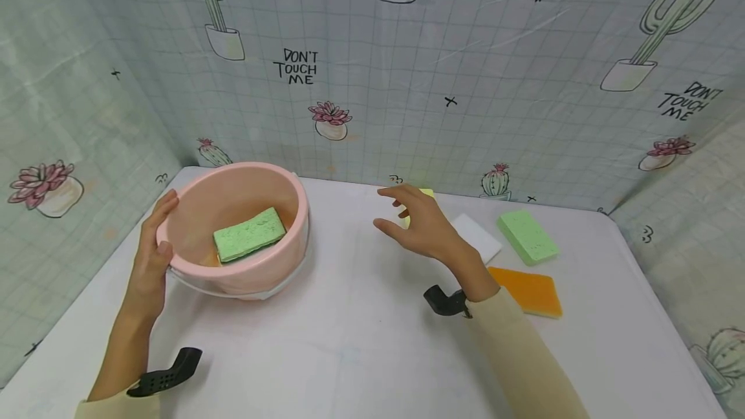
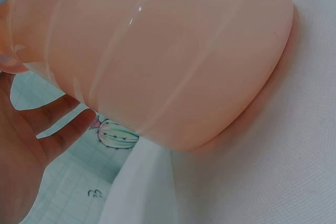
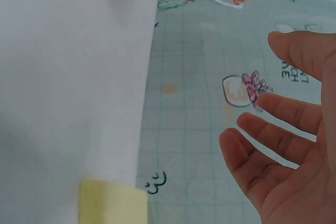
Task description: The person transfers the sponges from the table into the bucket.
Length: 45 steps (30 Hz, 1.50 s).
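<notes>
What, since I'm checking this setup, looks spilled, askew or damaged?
Nothing stands out: the bucket looks intact, no spill shows on the table, and the orange sponge lies flat. In the head view, the right hand partly hides the yellow piece.

Dressed in a plain, long, pale cream left sleeve (image 1: 119, 407) and a matching right sleeve (image 1: 526, 361); fitted with a black left wrist device (image 1: 169, 375), bent in shape and dotted with small holes, plus a similarly black right wrist device (image 1: 443, 301), angular, curved at the bend and blunt-ended
</notes>
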Each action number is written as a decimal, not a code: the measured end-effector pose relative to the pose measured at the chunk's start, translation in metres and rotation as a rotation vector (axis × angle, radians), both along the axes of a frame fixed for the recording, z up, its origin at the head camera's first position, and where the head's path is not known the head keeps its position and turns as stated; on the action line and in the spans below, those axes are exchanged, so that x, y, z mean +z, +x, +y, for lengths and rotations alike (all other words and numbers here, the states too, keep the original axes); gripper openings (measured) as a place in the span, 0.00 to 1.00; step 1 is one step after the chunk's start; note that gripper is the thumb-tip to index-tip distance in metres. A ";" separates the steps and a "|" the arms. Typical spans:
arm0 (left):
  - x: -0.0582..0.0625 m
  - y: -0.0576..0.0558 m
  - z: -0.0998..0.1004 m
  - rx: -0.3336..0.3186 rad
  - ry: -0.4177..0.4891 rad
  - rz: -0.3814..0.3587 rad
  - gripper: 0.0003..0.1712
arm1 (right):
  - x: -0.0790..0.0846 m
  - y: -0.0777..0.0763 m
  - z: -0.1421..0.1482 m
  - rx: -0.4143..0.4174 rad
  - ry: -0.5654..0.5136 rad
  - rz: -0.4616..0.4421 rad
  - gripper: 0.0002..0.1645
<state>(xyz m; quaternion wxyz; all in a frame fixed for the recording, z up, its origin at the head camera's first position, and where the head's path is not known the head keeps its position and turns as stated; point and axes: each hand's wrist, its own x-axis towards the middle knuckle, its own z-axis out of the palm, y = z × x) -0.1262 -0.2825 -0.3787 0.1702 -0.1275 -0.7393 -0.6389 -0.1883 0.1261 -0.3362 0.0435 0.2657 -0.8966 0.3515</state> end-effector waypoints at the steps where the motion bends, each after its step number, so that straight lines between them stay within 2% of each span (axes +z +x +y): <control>1: 0.000 0.000 0.000 0.000 -0.003 0.000 0.36 | -0.003 0.000 0.003 -0.011 -0.008 -0.002 0.31; 10: -0.002 0.001 0.000 0.006 -0.052 0.007 0.35 | -0.029 0.008 0.026 -0.118 -0.039 -0.077 0.34; 14: -0.002 0.003 0.000 0.016 -0.069 0.006 0.35 | -0.038 0.010 0.033 -0.169 -0.044 -0.082 0.35; 23: -0.002 0.002 -0.001 0.008 -0.033 -0.001 0.35 | -0.060 0.009 0.044 -0.343 -0.111 -0.102 0.39; 31: -0.003 0.002 -0.001 0.016 -0.034 -0.015 0.36 | -0.075 0.008 0.043 -0.443 -0.182 -0.157 0.42; 39: -0.003 0.001 -0.001 0.011 -0.022 -0.019 0.36 | -0.095 0.001 0.040 -0.512 -0.129 -0.124 0.45; 45: -0.002 0.000 0.001 0.001 -0.002 -0.025 0.36 | -0.099 -0.002 0.035 -0.533 -0.066 -0.104 0.48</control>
